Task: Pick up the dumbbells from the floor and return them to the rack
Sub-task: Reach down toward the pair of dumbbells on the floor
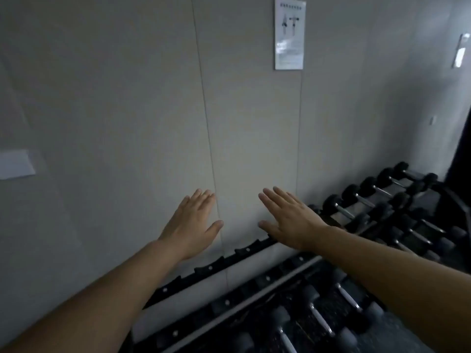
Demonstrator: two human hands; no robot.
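Observation:
My left hand (194, 223) and my right hand (288, 217) are both stretched out flat in front of me, palms down, fingers apart, holding nothing. Below them a black dumbbell rack (216, 266) runs along the wall from lower left to upper right. Its upper rail under my hands shows bare black cradles. Several black dumbbells with chrome handles (356, 197) rest on the top tier at the right. More dumbbells (321, 317) lie lower down, in the dim bottom part of the view. Whether those sit on a lower tier or the floor I cannot tell.
A plain grey panelled wall (127, 110) stands right behind the rack. An exercise poster (290, 34) hangs on it high up, and a white paper sheet (15, 164) is stuck at the left. A dark opening (462, 149) lies at the far right.

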